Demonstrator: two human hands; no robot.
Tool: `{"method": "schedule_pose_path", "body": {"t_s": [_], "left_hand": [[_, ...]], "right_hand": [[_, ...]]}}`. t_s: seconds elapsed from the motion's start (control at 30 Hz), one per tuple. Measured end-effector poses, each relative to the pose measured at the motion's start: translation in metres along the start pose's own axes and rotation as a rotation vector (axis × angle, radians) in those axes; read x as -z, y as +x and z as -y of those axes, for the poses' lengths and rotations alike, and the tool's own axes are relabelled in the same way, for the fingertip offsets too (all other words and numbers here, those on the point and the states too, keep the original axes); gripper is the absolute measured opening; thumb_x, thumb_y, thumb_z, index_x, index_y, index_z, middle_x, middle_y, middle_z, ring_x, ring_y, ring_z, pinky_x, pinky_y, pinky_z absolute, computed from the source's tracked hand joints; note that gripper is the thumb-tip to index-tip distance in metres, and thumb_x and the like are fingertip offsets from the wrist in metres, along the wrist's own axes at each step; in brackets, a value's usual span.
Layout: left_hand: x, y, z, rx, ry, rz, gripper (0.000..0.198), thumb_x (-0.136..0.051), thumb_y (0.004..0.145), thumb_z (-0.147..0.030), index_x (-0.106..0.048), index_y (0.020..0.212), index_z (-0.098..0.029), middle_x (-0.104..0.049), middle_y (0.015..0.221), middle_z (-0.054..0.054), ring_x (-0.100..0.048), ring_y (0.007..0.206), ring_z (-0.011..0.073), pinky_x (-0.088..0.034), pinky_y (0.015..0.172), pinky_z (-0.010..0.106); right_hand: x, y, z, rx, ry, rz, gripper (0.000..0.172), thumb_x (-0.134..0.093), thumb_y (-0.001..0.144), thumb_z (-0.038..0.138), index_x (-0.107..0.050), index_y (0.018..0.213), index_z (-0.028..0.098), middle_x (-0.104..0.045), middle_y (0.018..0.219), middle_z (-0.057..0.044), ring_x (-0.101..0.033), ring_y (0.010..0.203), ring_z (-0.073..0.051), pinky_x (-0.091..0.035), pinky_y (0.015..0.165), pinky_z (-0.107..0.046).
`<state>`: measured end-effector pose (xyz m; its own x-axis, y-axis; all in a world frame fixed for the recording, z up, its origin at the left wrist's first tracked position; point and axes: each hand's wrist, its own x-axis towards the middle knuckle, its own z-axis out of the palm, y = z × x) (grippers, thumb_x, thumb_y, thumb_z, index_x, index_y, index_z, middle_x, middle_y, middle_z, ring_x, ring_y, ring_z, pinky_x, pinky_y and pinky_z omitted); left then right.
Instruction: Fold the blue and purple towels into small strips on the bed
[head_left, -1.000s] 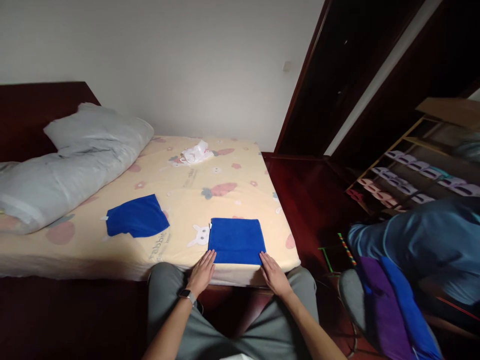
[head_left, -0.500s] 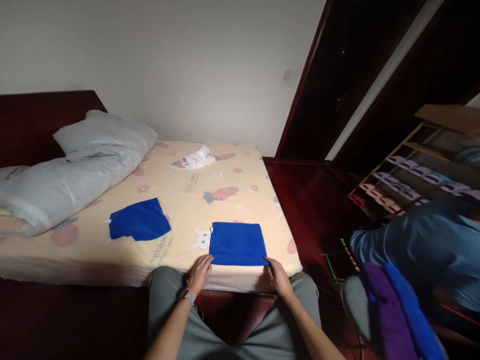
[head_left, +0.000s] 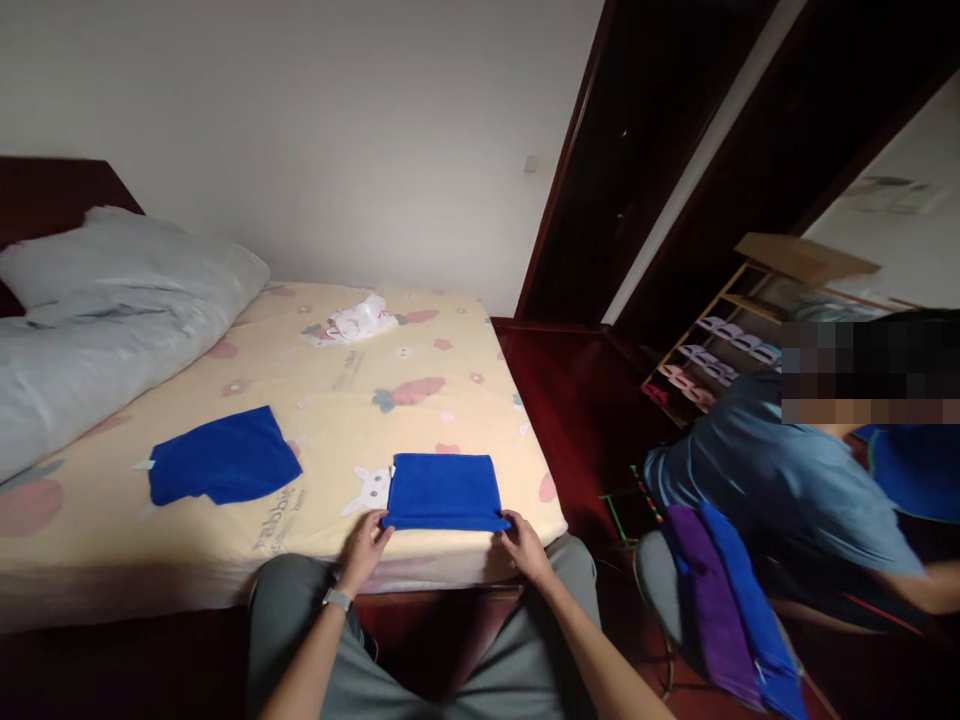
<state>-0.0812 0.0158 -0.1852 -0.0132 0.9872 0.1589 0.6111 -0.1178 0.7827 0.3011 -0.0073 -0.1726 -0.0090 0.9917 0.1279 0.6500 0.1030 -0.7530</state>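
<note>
A blue towel point(head_left: 444, 488) lies flat as a rectangle at the front edge of the bed. My left hand point(head_left: 367, 548) pinches its near left corner, and a watch sits on that wrist. At the near right corner my right hand point(head_left: 527, 546) is closed on the same towel. The towel's near edge is turned over in a narrow strip between my hands. Further left lies a second blue towel point(head_left: 225, 460), unevenly spread, with a white tag at its left end. Neither hand touches it.
The bed point(head_left: 420, 350) has a patterned yellow sheet. A grey quilt point(head_left: 127, 300) and a crumpled white plastic bag point(head_left: 361, 318) lie on it. To the right a person in a blue shirt point(head_left: 795, 480) sits by a chair draped with purple and blue cloths point(head_left: 712, 600). A shoe rack point(head_left: 720, 350) stands behind.
My view has swung to the right, showing more of the other person. Both hands have turned the towel's near edge up into a narrow fold.
</note>
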Motion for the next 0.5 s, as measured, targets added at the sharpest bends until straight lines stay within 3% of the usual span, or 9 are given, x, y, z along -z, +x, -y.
{"method": "schedule_pose_path", "body": {"t_s": [0.13, 0.27, 0.5], "left_hand": [[-0.002, 0.002, -0.002, 0.047, 0.151, 0.005, 0.034, -0.045, 0.094, -0.040, -0.061, 0.117, -0.022, -0.073, 0.104, 0.008, -0.070, 0.094, 0.0218, -0.055, 0.085, 0.036], [-0.006, 0.013, -0.006, 0.056, 0.248, -0.018, 0.033, -0.042, 0.097, -0.033, -0.063, 0.119, -0.020, -0.073, 0.113, 0.011, -0.069, 0.103, 0.0229, -0.052, 0.090, 0.037], [-0.011, 0.028, -0.021, 0.027, 0.413, -0.007, 0.032, -0.040, 0.098, -0.026, -0.066, 0.114, -0.017, -0.073, 0.109, 0.015, -0.068, 0.102, 0.0255, -0.047, 0.094, 0.039]], "right_hand": [[-0.004, 0.005, -0.006, -0.013, 0.009, -0.002, 0.035, -0.047, 0.089, 0.037, -0.068, 0.110, 0.018, -0.072, 0.111, -0.012, -0.066, 0.105, -0.027, -0.051, 0.096, -0.042], [0.000, 0.022, -0.009, -0.013, -0.090, 0.017, 0.038, -0.041, 0.092, 0.039, -0.068, 0.109, 0.018, -0.073, 0.107, -0.011, -0.067, 0.103, -0.027, -0.051, 0.094, -0.040], [-0.002, 0.044, -0.004, -0.114, -0.194, 0.055, 0.041, -0.043, 0.093, 0.031, -0.054, 0.130, 0.019, -0.072, 0.080, -0.005, -0.069, 0.074, -0.023, -0.048, 0.073, -0.031]]}}
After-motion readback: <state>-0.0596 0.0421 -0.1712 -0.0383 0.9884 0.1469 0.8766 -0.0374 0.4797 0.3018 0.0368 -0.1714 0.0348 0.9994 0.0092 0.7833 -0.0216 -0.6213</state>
